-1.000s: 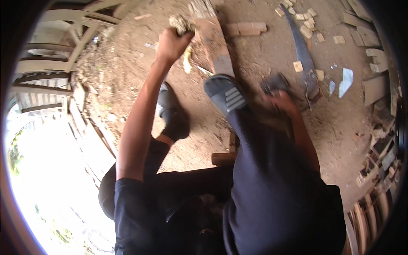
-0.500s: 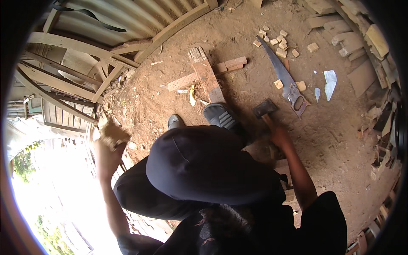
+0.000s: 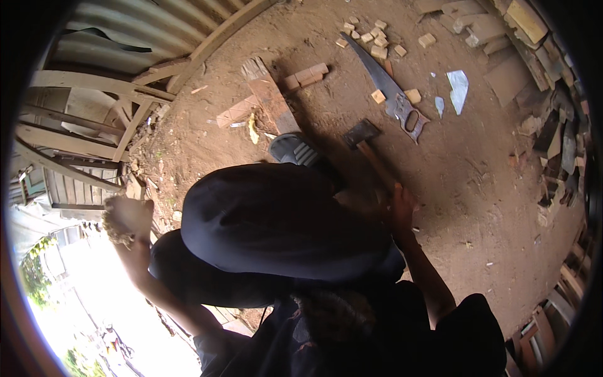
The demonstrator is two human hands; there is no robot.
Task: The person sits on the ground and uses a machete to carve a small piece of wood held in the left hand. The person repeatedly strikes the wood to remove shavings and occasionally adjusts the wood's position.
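My left hand, out to the left beside my knee, is closed round a rough pale-brown chunk; blur hides its kind. My right hand is at the rear end of the wooden handle of a hammer, fingers closed about it as far as the blur shows. The hammer's dark blocky head rests on the dirt, pointing away from me. Beyond it lies a handsaw. My sandalled foot presses on the near end of a worn plank, which crosses a scored wooden strip.
Several small wood blocks lie round the saw's tip. Pale shiny scraps are right of the saw. Stacked wood offcuts line the right edge. Wooden framing and corrugated sheet stand at the upper left.
My view has shifted, so the ground things sit farther left and higher. My right hand has moved back along the hammer's handle to its end. My left hand has swung lower and outward, still holding the chunk.
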